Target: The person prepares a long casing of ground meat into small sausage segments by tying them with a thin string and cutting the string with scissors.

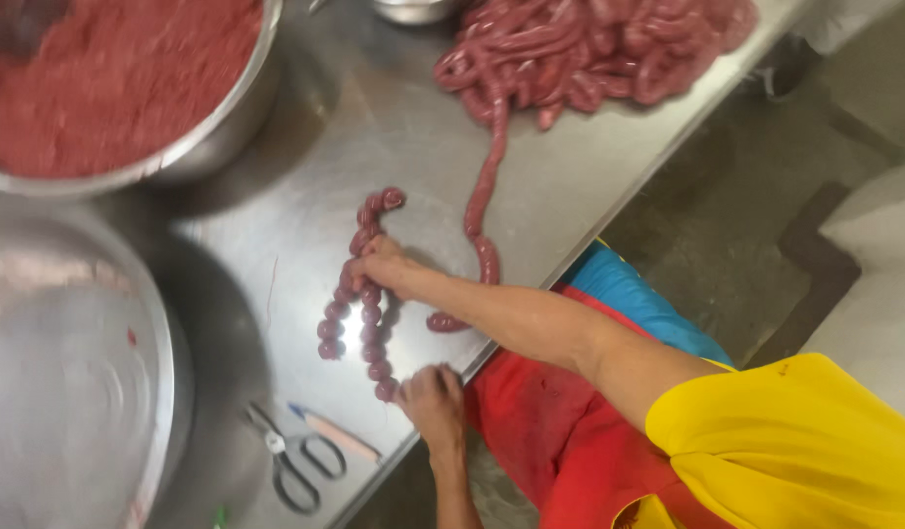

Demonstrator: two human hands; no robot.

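A chain of small, round, dark red sausage links (359, 313) lies looped on the steel table (305, 147). My right hand (379, 264), reaching from a yellow sleeve, is closed on the links near the top of the loop. By the table's front edge my left hand (428, 392) pinches the chain's lower end. An unlinked length of filled casing (482, 206) runs from beside my right forearm up to a large heap of filled casing (589, 49) at the back.
A big steel bowl of red minced meat (109, 78) stands at the top left, and a wide empty steel basin (70, 382) at the left. Scissors (291, 456) and a pale pen-like stick (335, 436) lie near the front edge. Beyond the edge is a concrete floor.
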